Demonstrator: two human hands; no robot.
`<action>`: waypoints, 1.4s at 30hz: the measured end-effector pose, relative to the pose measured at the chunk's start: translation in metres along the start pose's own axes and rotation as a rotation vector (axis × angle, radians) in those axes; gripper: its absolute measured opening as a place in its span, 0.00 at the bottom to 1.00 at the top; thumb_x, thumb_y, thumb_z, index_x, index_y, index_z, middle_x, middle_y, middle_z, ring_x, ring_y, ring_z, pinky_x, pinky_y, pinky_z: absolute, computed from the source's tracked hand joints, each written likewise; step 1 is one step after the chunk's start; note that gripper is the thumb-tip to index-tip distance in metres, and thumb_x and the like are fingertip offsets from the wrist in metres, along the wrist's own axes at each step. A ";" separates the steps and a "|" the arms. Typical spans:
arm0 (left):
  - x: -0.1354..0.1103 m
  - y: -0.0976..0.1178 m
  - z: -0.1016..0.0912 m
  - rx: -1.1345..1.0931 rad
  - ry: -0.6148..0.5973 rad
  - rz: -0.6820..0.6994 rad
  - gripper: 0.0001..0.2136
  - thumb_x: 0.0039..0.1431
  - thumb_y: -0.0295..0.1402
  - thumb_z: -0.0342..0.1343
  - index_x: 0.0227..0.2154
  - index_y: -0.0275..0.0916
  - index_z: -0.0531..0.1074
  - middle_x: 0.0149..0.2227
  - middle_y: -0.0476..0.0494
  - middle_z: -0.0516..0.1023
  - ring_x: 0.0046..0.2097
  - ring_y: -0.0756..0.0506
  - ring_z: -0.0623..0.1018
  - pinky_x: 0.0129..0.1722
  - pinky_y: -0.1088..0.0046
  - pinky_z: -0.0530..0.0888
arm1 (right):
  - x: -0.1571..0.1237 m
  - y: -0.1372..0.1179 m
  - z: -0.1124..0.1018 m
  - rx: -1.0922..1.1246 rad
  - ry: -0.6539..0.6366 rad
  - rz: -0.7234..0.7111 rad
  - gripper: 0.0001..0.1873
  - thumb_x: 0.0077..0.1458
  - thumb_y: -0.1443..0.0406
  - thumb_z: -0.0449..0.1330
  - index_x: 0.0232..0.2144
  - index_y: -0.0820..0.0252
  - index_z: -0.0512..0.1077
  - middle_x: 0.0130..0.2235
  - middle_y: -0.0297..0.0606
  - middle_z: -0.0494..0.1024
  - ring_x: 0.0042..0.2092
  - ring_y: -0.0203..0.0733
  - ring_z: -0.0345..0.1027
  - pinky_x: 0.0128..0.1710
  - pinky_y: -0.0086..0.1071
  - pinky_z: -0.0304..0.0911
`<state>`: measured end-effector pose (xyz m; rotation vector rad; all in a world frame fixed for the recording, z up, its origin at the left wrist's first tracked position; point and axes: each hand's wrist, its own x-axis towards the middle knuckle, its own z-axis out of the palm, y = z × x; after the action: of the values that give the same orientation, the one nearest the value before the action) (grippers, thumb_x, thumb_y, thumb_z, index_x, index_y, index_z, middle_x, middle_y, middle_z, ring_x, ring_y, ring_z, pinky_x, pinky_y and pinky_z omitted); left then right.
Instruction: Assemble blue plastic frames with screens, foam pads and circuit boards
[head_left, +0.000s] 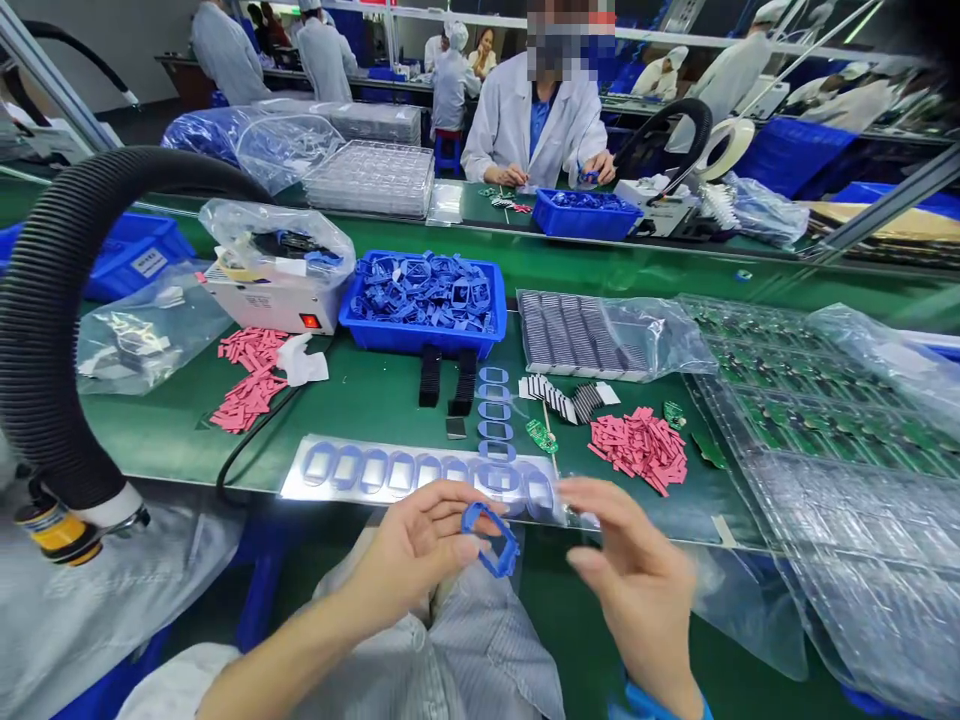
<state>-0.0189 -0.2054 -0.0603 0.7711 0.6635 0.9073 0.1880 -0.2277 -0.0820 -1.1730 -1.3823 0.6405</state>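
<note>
First, the grip: the left hand (416,555) is closed on a blue plastic frame (491,541), pinching it between thumb and fingertips just above the front edge of the green workbench (360,410). The right hand (637,570) is open with fingers spread, close to the frame and blurred; no held part can be seen, and thin clear film cannot be ruled out.

Status of the layout: a clear plastic sheet (375,470) lies along the bench edge, bearing a row of blue-rimmed ovals (390,472). A short column of similar ovals (493,410) runs up the bench from its right end. Stock on hand: the blue crate (420,338) is heaped with blue frames (424,290).

Adjacent items: pink-red strips (637,450) lie to the right, and green circuit boards (810,410) sit under clear plastic further right. A black corrugated hose (45,300) arcs along the left side, outside the hands' working area
</note>
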 end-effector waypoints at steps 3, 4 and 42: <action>-0.011 -0.006 0.002 0.023 0.071 0.094 0.15 0.45 0.27 0.69 0.38 0.45 0.77 0.40 0.49 0.83 0.41 0.51 0.81 0.43 0.80 0.75 | -0.011 -0.026 0.013 -0.095 -0.137 -0.119 0.14 0.52 0.62 0.65 0.43 0.51 0.74 0.44 0.38 0.77 0.46 0.43 0.71 0.47 0.35 0.67; -0.014 -0.008 0.003 0.034 0.094 0.124 0.16 0.45 0.25 0.69 0.38 0.45 0.76 0.40 0.50 0.83 0.41 0.51 0.81 0.43 0.81 0.75 | -0.013 -0.031 0.015 -0.120 -0.153 -0.137 0.15 0.52 0.63 0.65 0.44 0.51 0.74 0.45 0.38 0.77 0.46 0.43 0.70 0.47 0.35 0.67; -0.025 -0.033 0.002 -0.109 0.101 0.103 0.12 0.55 0.40 0.61 0.43 0.48 0.76 0.42 0.46 0.82 0.46 0.45 0.79 0.47 0.71 0.73 | 0.061 0.029 -0.043 -0.782 0.123 0.166 0.16 0.56 0.55 0.55 0.35 0.61 0.76 0.36 0.44 0.80 0.36 0.47 0.74 0.38 0.41 0.69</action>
<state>-0.0143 -0.2404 -0.0817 0.6700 0.6618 1.0729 0.2467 -0.1735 -0.0754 -1.9222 -1.4800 0.1121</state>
